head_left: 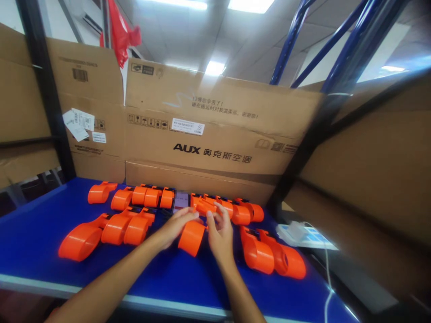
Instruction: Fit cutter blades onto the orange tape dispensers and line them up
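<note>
My left hand [175, 228] and my right hand [220, 233] meet over the middle of a blue tabletop. Between their fingertips is a bright orange plastic piece [205, 207], pinched from both sides. Just below it, a rounded orange loop [191, 238] with a short tab shows between the two hands; whether it joins the held piece I cannot tell. Behind the fingers more orange loops [241, 214] stand in a row, partly covered by my right hand. A small upright screen or card [181, 202] is beyond my left fingertips.
Several orange loops with dark ends line the table's left [81, 241] and right [257, 256]. Printed cardboard [215, 134] walls the back. Dark rack posts [299, 148] flank the blue table [40, 224]. At right lies a white power strip [306, 235] with a cable.
</note>
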The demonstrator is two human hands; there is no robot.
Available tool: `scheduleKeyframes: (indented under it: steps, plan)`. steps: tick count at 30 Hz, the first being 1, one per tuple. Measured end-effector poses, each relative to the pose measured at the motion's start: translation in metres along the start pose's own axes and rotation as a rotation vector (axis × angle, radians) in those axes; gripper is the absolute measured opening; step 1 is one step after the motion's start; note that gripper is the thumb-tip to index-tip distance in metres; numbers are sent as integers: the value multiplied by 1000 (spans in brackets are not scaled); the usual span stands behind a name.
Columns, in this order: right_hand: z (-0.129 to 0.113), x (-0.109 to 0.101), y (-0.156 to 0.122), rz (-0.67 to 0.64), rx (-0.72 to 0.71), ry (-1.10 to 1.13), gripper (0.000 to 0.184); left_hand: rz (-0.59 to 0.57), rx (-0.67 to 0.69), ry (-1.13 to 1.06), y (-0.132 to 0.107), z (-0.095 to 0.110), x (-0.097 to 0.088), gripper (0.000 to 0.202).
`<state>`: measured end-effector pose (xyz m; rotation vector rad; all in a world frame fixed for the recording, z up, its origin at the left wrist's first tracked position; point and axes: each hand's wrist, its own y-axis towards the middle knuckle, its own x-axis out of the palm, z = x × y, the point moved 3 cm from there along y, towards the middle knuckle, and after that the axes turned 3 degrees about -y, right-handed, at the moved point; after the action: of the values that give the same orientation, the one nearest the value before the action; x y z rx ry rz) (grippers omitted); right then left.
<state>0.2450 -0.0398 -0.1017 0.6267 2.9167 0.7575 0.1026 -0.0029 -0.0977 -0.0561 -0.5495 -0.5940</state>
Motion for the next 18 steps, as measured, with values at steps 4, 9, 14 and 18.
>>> scheduleKeyframes:
  steps: [4, 9, 14, 18]
  plan:
    - [2, 1, -3, -129, -103, -319, 38, 211, 245, -129, 2, 13, -19, 35]
    - [7, 15, -15, -537, -314, -782, 29, 311, 422, -270, -5, 36, -32, 41]
    - [15, 18, -18, -661, -325, -1039, 24, 317, 423, -208, -9, 42, -30, 44]
    - [16, 16, -16, -661, -341, -1107, 23, 290, 370, -177, -8, 37, -26, 45]
